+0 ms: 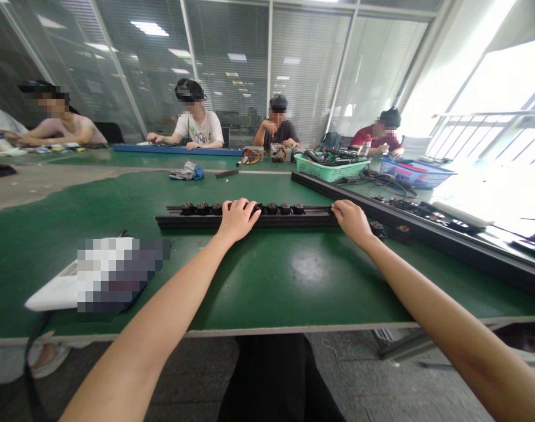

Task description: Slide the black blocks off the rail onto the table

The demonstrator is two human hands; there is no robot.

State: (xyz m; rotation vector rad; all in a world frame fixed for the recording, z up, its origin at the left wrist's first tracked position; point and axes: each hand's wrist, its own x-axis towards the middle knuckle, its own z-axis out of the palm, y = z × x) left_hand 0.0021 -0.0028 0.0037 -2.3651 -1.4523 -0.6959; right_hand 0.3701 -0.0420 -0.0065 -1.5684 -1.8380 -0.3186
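Observation:
A long black rail (197, 222) lies crosswise on the green table, with a row of several small round black parts (285, 208) set along its channel. My left hand (239, 220) is curled over the middle of the rail, fingers on the far side and thumb toward the right; it covers some of the round parts. At the rail's right end, my right hand (352, 220) has its fingers pinched together on the channel. Whether a small piece sits under those fingertips is hidden.
A longer black rail (417, 225) slants along the right, with loose parts beyond it. A green basket (331, 170) of cables and a blue basket (419, 173) stand behind. A white object (58, 290) lies front left. Several people sit across the table (267, 275).

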